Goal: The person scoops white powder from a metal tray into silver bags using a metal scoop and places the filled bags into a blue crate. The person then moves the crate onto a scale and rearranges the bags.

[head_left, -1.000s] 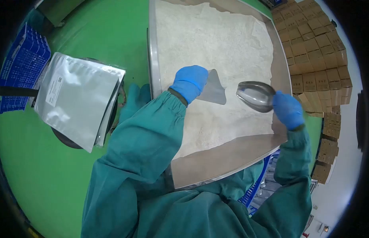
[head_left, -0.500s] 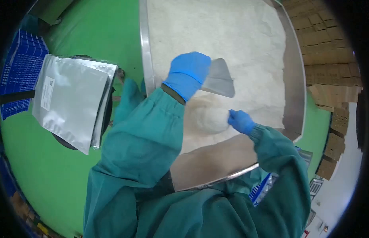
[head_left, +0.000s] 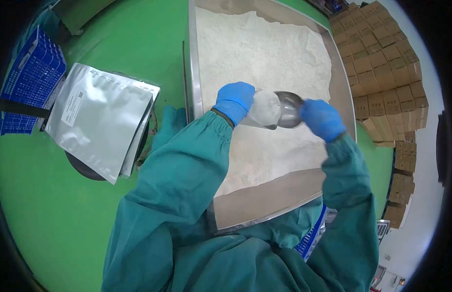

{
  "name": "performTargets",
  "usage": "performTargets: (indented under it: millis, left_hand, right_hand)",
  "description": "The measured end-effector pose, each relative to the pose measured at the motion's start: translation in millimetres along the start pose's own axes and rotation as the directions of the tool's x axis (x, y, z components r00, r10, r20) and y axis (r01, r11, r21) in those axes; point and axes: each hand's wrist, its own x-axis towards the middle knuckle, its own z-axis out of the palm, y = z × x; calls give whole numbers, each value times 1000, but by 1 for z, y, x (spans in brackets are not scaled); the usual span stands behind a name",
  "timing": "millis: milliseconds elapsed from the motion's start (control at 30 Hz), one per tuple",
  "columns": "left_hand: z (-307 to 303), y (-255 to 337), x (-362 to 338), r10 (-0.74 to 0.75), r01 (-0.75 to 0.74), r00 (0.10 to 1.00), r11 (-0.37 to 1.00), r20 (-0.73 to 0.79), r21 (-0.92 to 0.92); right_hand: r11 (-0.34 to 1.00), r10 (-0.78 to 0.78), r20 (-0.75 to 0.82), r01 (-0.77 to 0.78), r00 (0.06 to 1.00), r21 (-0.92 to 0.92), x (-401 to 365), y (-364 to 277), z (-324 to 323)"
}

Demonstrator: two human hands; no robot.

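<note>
My left hand (head_left: 235, 101), in a blue glove, is closed on a flat grey piece, largely hidden by a mound of white powder (head_left: 266, 108). To its right, my blue-gloved right hand (head_left: 324, 118) grips a rounded metal scoop (head_left: 290, 110) whose mouth faces the mound and touches it. Both hands are above a large metal tray (head_left: 194, 73) holding a wide layer of off-white powder (head_left: 255, 53). The handle of the scoop is hidden inside my right fist, which is slightly blurred.
Silver pouches with a white label (head_left: 102, 117) lie stacked on a dark round support at the left. Beside them is a blue crate (head_left: 34, 78). Cardboard boxes (head_left: 381, 73) are piled at the right on the green floor (head_left: 138, 39).
My right hand has risen from the powder bed with the scoop and moved up and right. Powder now lies between the scoop and the grey piece. The view has shifted slightly.
</note>
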Motion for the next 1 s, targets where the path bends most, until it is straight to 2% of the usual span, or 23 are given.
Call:
performTargets:
  millis: [100, 167, 200, 267, 300, 333, 367, 400, 467, 500, 533, 600, 633, 700, 733, 767, 800, 833, 867, 900, 933, 967, 1000]
  left_hand:
    - [6, -6, 2, 37, -36, 998, 999, -57, 27]
    - [2, -3, 0, 51, -50, 998, 998, -22, 35]
    - [-4, 1, 0, 62, -62, 998, 997, 3, 44]
    - [-7, 8, -5, -11, 14, 996, 999, -93, 33]
    - [-7, 11, -11, -112, 113, 976, 994, -184, -1]
    - [-5, 21, -28, -101, 117, 986, 986, -131, 121]
    - [-5, 28, -40, -101, 118, 992, 962, -82, 245]
    - [-11, 20, -37, -87, 113, 991, 954, -103, 278]
    - [-43, -13, -24, 252, -324, 944, 834, 213, 446]
    - [-105, -10, -11, 198, -230, 897, 972, 396, 37]
    - [-122, 1, 0, 52, -110, 933, 983, 357, 145]
    - [-177, 72, -28, -7, -45, 961, 982, 275, 181]
    - [-192, 102, -50, -89, 51, 977, 980, 192, 191]
    - [-176, 105, -91, 364, -358, 929, 929, -63, 93]
    - [-159, 113, -109, 363, -351, 932, 889, 15, 295]
    - [-130, 107, -130, 544, -450, 835, 762, -83, 466]
    - [-79, 90, -142, 499, -364, 856, 770, -139, 523]
    - [-46, 64, -154, 469, -508, 858, 715, 210, 480]
    - [-26, 81, -188, 314, -334, 943, 886, 114, 322]
    - [-48, 135, -217, 47, -131, 959, 948, 279, 291]
    - [-17, 123, -233, 56, -104, 966, 978, 251, 181]
    - [-14, 125, -232, 133, -183, 957, 967, 259, 177]
    - [-15, 129, -232, 210, -260, 941, 950, 265, 172]
  right_hand:
    - [950, -203, 18, 202, 979, -238, -30, 48, -19]
    - [995, 73, 170, -83, 983, 51, -44, 61, -21]
    - [948, 83, 175, -132, 981, 289, -40, 55, -10]
    - [908, 77, -218, 21, 973, 418, -11, 27, 58]
    - [805, 135, -73, -66, 988, 590, 17, 10, 89]
    - [706, 1, 104, -74, 995, 704, 43, -8, 105]
    - [553, 138, 242, -278, 960, 785, 62, -22, 123]
    - [610, 183, 45, -149, 982, 778, 80, -20, 140]
    - [556, 140, 40, -112, 989, 823, 66, 14, 86]
    - [516, 95, 86, -123, 992, 848, 44, 29, 60]
    - [503, 116, 69, -119, 991, 856, 24, 42, 37]
    - [632, 105, -230, 113, 968, 766, -23, 64, -2]
    - [632, 136, -236, 99, 962, 768, -54, 67, -12]
    - [599, 152, -114, 1, 982, 801, -118, 71, -33]
    - [611, -97, -367, 346, 925, 712, -105, 98, 35]
    - [723, -153, -368, 357, 917, 591, -126, 92, 48]
    - [813, -206, -480, 422, 853, 401, -113, 92, 111]
    - [721, -275, -373, 447, 886, 530, -154, 82, 105]
    - [686, -324, -329, 460, 887, 564, -156, 78, 146]
    - [682, -407, -201, 442, 891, 583, -172, 69, 150]
    - [687, -296, -11, 221, 955, 693, -188, 62, 151]
    - [807, -320, -28, 287, 947, 516, -191, 58, 162]
    - [796, -320, -45, 294, 946, 529, -196, 62, 153]
